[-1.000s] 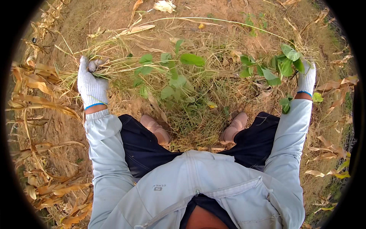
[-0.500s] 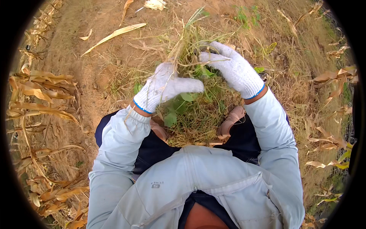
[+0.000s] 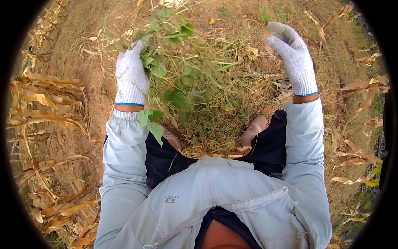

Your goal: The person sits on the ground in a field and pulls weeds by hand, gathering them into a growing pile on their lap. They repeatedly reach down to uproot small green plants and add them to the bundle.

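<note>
My left hand (image 3: 132, 74), in a white knit glove with a blue cuff edge, grips a loose bundle of pulled grass and leafy vines (image 3: 178, 76). Its fingertips are partly hidden by the stems. Broad green leaves (image 3: 154, 126) dangle from the bundle beside my left wrist. To the right, my right hand (image 3: 292, 58) wears a matching glove and is raised over the ground with curled fingers apart. No plant shows in it. Between my feet lies a mat of cut, dry grass (image 3: 211, 133).
Dry corn stalks and leaves (image 3: 45, 108) line the left side, and more dry corn leaves (image 3: 360, 153) stand on the right. My two shoes (image 3: 253, 132) rest on the ground. Small green weeds (image 3: 267, 14) grow farther ahead on the brown soil.
Both hands were close together around the grass bundle. The left has moved left and forward with the grass and vines; the right has drawn away to the right, fingers apart.
</note>
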A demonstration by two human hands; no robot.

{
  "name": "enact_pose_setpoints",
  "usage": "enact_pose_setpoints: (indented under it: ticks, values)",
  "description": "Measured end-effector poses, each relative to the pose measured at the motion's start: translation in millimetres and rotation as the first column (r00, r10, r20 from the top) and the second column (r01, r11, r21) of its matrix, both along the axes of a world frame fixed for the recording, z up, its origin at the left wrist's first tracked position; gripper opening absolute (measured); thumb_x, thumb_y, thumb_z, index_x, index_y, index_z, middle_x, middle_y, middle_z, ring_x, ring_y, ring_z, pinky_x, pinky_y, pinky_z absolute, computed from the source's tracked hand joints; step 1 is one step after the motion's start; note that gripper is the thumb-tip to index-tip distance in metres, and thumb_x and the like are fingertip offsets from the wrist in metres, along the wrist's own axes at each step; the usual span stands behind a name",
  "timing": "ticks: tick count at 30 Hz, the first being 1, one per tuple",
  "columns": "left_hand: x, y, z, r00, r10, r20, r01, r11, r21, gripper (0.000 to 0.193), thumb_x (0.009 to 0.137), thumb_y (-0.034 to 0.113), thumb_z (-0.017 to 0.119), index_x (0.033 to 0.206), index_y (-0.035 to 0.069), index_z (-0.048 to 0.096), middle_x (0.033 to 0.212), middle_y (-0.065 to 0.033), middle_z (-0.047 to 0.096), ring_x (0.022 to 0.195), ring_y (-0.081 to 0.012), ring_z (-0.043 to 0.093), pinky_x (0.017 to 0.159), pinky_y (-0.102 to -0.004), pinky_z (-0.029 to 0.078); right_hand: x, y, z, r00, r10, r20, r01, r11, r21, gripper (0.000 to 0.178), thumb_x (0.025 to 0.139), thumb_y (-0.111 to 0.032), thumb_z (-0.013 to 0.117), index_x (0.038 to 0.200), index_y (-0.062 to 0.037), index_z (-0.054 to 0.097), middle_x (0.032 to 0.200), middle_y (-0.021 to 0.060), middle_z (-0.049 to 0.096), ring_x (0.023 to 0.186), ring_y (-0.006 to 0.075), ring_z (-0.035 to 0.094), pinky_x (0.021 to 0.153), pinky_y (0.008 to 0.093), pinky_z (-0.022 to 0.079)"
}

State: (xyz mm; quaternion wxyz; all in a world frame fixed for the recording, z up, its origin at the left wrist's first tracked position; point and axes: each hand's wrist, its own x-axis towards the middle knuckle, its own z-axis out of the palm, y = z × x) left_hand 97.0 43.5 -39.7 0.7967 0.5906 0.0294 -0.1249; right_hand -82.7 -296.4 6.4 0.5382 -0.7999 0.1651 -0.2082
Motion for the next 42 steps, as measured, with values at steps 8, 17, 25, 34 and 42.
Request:
enact_pose_setpoints:
  ticks: [8,17,25,34,42]
  values:
    - [13,42,8,0.997,0.046,-0.064,-0.062,0.959,-0.275,0.031,0.106,0.025,0.058,0.129,0.005,0.063,0.117,-0.0148,0.071,0.099,-0.0315,0.071,0.087,-0.0474,0.062,-12,-42,-16,0.99,-0.117,-0.084,0.078,0.926,-0.37,0.052,0.094,-0.031,0.075,0.136,-0.0031,0.064,0.125,0.0139,0.072,0.116,0.0209,0.068,0.1,0.0335,0.053]
    - [-5,11,16,0.997,-0.015,-0.078,-0.024,0.878,-0.478,0.035,0.106,0.027,0.06,0.129,0.002,0.061,0.119,-0.0208,0.071,0.105,-0.0395,0.07,0.097,-0.0543,0.059,-4,29,-22,0.891,0.303,-0.339,-0.409,0.861,-0.303,0.061,0.091,-0.038,0.076,0.141,-0.0053,0.061,0.138,0.0175,0.066,0.13,0.0317,0.062,0.109,0.0407,0.049]
    - [-3,6,14,0.997,-0.07,-0.009,0.059,0.891,-0.451,0.047,0.106,0.036,0.057,0.134,-0.003,0.056,0.12,-0.025,0.068,0.104,-0.0409,0.069,0.094,-0.0587,0.059,-3,48,-21,0.884,0.367,-0.29,-0.42,0.896,-0.143,0.069,0.091,-0.036,0.076,0.147,-0.0048,0.054,0.136,0.0203,0.066,0.128,0.0304,0.063,0.107,0.0396,0.05]
    - [-15,1,24,0.995,-0.1,0.015,0.097,0.904,-0.417,0.048,0.109,0.039,0.052,0.132,-0.003,0.055,0.119,-0.0282,0.068,0.1,-0.0405,0.07,0.089,-0.055,0.061,-5,71,-7,0.811,0.503,-0.298,-0.545,0.835,-0.075,0.053,0.096,-0.02,0.073,0.144,-0.0055,0.057,0.126,0.0108,0.068,0.115,0.0205,0.065,0.1,0.0367,0.052]
    - [-14,1,18,0.996,-0.083,0.029,0.088,0.911,-0.403,0.042,0.108,0.035,0.054,0.132,0.0,0.057,0.113,-0.0231,0.072,0.096,-0.0338,0.073,0.083,-0.0442,0.063,-7,63,-5,0.95,0.298,0.099,-0.307,0.947,0.095,0.033,0.101,-0.015,0.064,0.131,-0.0026,0.066,0.112,0.007,0.074,0.101,0.013,0.068,0.089,0.0298,0.055]
